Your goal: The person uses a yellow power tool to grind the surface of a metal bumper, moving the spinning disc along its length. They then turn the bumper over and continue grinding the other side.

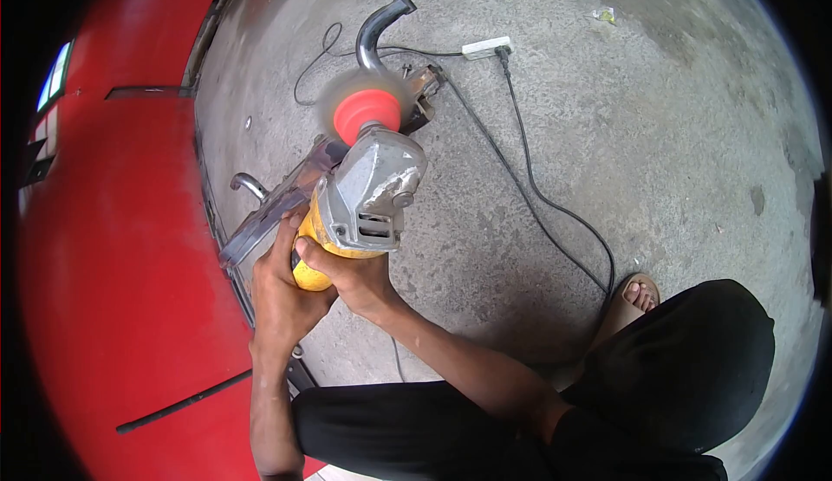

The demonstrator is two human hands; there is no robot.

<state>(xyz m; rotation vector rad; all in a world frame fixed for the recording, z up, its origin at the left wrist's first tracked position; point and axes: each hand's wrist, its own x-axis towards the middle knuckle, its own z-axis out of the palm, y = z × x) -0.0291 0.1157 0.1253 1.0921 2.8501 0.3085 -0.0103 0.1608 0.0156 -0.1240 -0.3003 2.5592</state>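
Both my hands grip a yellow and grey angle grinder (368,191). My left hand (284,299) wraps the yellow body from the left side. From the right, my right hand (354,277) closes around the same body, its thumb lying across the top. At the grinder's front, a red pad (367,115) carries a disc whose edge is blurred, as if spinning. The disc overlaps a metal frame on the floor in this view. That frame has a long flat bar (269,217), a curved grey tube (374,35) at its far end and a short bent tube (251,186) on its left.
A white power strip (487,48) lies on the concrete floor (659,134) with a black plug in it. Black cable (563,208) runs from there toward my sandalled foot (640,295). Along the left stands a red panel (130,238). A small yellow wrapper (605,16) lies far right.
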